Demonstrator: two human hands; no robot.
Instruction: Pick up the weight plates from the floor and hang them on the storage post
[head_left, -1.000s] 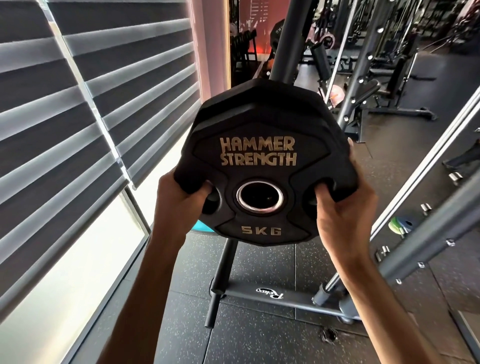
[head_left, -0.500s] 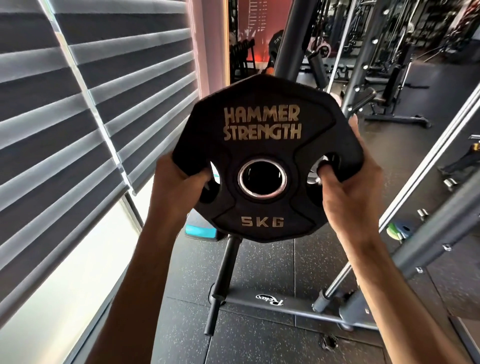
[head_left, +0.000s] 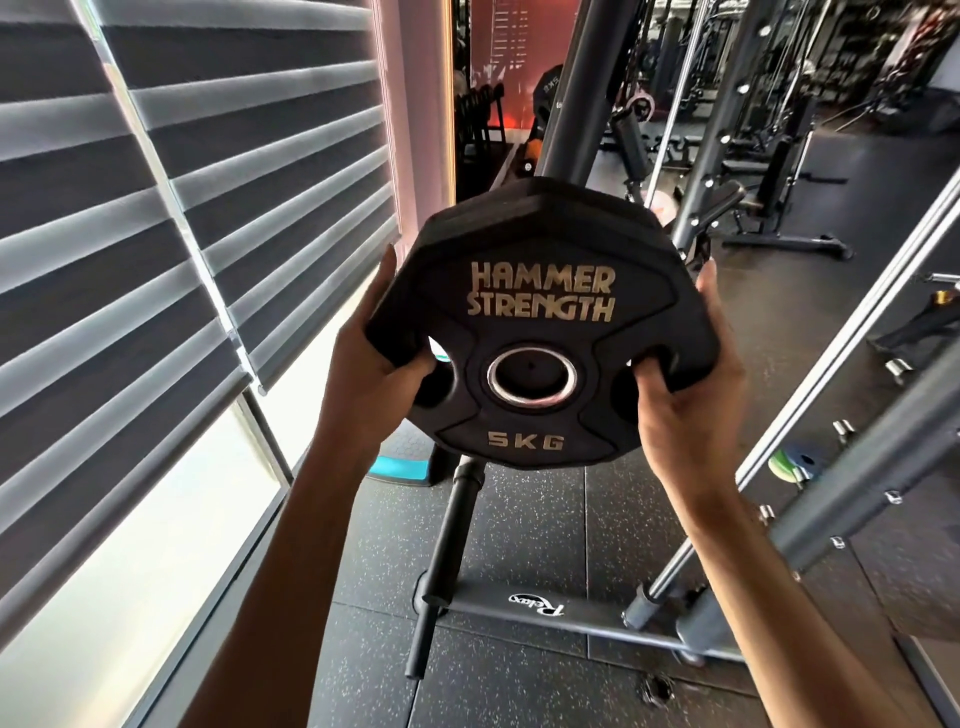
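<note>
While both hands, left hand (head_left: 374, 374) and right hand (head_left: 685, 384), have fingers curled through its side slots, the weight plate (head_left: 535, 322) faces me, center hole ahead of the sloping post (head_left: 569, 98).

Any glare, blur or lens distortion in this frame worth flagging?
Head view: the window below the blinds is blown out white; wide-angle bends the rack bars at right; the weight plate lettering is sharp between left hand and right hand; background gym is dim, soft.
</note>
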